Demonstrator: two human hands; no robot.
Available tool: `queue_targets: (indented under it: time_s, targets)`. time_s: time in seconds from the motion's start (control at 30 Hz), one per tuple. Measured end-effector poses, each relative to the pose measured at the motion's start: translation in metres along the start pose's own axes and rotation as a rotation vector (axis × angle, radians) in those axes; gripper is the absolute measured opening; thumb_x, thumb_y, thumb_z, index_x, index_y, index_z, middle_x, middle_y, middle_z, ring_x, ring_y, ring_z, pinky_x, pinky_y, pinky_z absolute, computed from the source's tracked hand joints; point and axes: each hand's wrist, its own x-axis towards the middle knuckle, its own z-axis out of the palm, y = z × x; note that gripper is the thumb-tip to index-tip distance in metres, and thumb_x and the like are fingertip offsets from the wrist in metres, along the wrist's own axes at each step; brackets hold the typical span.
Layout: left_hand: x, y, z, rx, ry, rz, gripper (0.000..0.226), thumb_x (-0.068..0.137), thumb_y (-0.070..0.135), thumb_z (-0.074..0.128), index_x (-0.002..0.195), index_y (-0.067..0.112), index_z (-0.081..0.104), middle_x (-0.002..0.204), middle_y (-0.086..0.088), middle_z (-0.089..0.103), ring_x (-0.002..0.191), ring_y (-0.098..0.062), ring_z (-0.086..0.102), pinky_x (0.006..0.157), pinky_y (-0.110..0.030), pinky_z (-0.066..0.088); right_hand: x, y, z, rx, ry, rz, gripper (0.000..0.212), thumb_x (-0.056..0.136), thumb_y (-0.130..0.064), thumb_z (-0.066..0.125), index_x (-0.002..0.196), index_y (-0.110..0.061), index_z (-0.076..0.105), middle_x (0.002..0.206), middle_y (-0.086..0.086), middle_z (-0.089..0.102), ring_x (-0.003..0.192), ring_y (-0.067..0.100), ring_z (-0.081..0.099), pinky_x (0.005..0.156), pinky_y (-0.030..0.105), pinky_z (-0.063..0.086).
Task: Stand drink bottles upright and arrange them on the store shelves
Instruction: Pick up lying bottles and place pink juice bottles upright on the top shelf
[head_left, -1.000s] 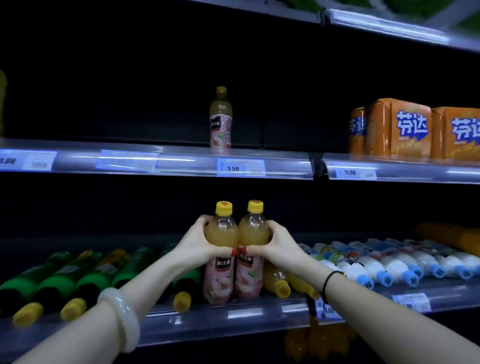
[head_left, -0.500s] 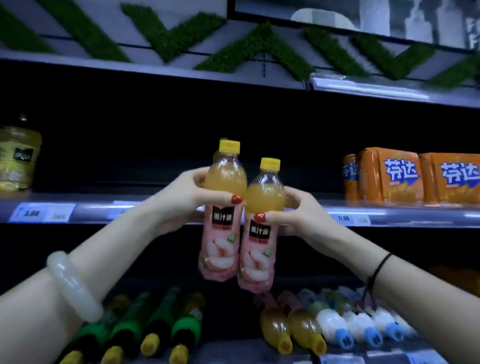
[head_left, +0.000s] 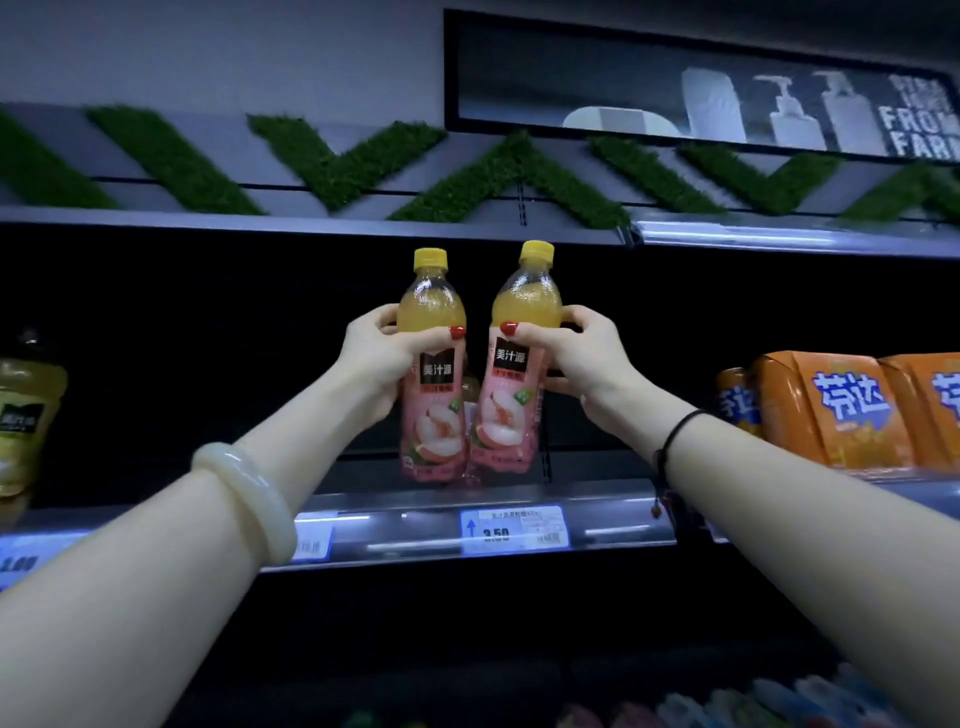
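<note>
One bottle per hand, in front of the middle shelf (head_left: 613, 512), above the 3.50 tag (head_left: 511, 530). Left hand (head_left: 384, 364) wrapped round left bottle (head_left: 434, 415) just above the label, fingers (head_left: 431, 338) curled tight, thumb across the front. Right hand (head_left: 576, 358) gripping right bottle (head_left: 511, 410) the same way. Left bottle near upright; right bottle tilted, cap leaning right. Touching at the lower labels, yellow caps apart. Bases down near shelf level; can't tell if seated. Third bottle (head_left: 470, 387) mostly hidden behind the pair. Orange packs (head_left: 831, 410) on the shelf to the right, well apart.
</note>
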Motion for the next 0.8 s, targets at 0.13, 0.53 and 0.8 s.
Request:
queue_targets:
  time_s: [0.13, 0.53, 0.8]
  targets:
    - [0.017, -0.030, -0.003, 0.048, 0.037, -0.028, 0.041, 0.071, 0.007, 0.080, 0.108, 0.002, 0.063, 0.099, -0.014, 0.070, 0.083, -0.025, 0.070, 0.064, -0.035, 0.055, 0.013, 0.027, 0.017, -0.075, -0.024, -0.025, 0.041, 0.070, -0.019, 0.083, 0.104, -0.013, 0.060, 0.099, 0.010, 0.070, 0.087, 0.024, 0.070, 0.069, 0.034, 0.058]
    - [0.042, -0.094, -0.002, 0.084, 0.076, -0.044, 0.031, 0.084, 0.022, 0.071, 0.106, 0.008, 0.054, 0.094, -0.010, 0.065, 0.082, -0.025, 0.067, 0.077, -0.041, 0.057, 0.028, 0.094, 0.027, -0.157, -0.045, 0.071, 0.041, 0.081, -0.028, 0.074, 0.111, -0.003, 0.059, 0.094, 0.009, 0.069, 0.070, 0.014, 0.068, 0.056, 0.021, 0.054]
    - [0.019, -0.089, -0.008, 0.681, 0.146, 0.110, 0.064, 0.074, 0.024, 0.078, 0.127, 0.007, 0.047, 0.122, -0.013, 0.059, 0.110, -0.029, 0.058, 0.092, -0.039, 0.050, 0.004, 0.098, 0.012, -0.446, -0.050, -0.091, 0.046, 0.080, -0.027, 0.074, 0.120, -0.010, 0.057, 0.106, -0.003, 0.062, 0.100, 0.012, 0.062, 0.089, 0.027, 0.051]
